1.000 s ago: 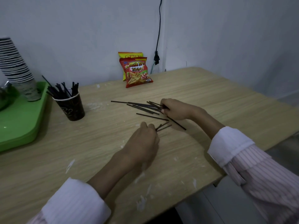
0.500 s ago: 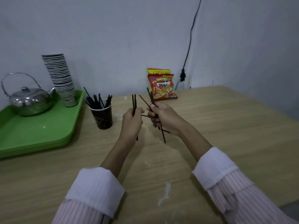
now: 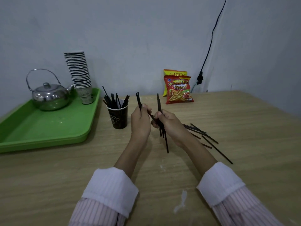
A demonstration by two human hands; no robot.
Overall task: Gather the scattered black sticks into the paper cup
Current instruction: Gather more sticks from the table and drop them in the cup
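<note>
Both hands are up off the tabletop here, each one carrying sticks. The left hand has its fingers clenched round a couple of thin black sticks, tips poking up past the knuckles. The right hand grips a fuller bundle, held near upright so the lower ends hang together, which looks like squaring them up before the drop. The two fists sit just beside each other, probably to merge the lot into one hand.

The paper cup stands just left of the hands, dark with a pale rim, already bristling with sticks that lean against its wall. More loose sticks lie fanned on the pale wood grain to the right, slim, straight and matte, so the job is only partly done.
</note>
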